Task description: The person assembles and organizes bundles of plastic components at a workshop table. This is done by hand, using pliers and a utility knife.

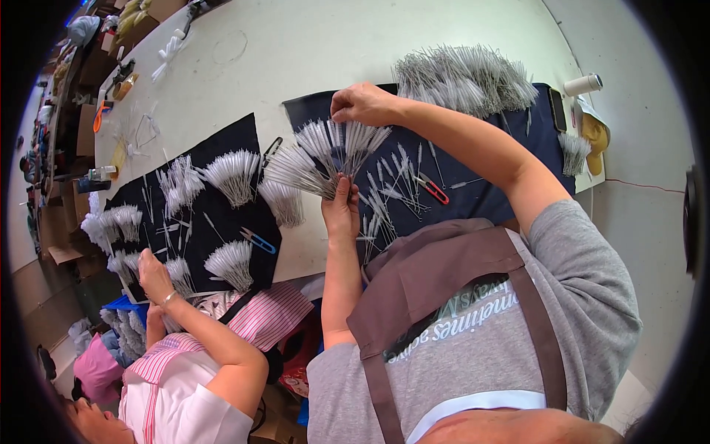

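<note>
- Dark blue cloth (488, 196) spread over the table, heaped with loose bristle sticks.
- Fanned bundle of sticks (325, 157) above the cloth's left edge.
- Left hand (341, 209) clamped around the bundle's base.
- Right hand (364, 103) pinching the fan's top.

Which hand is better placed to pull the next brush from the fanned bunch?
Right, probably: the right hand rests on the upper tips of the fanned brushes, while the left hand is busy gripping their stems.
</note>
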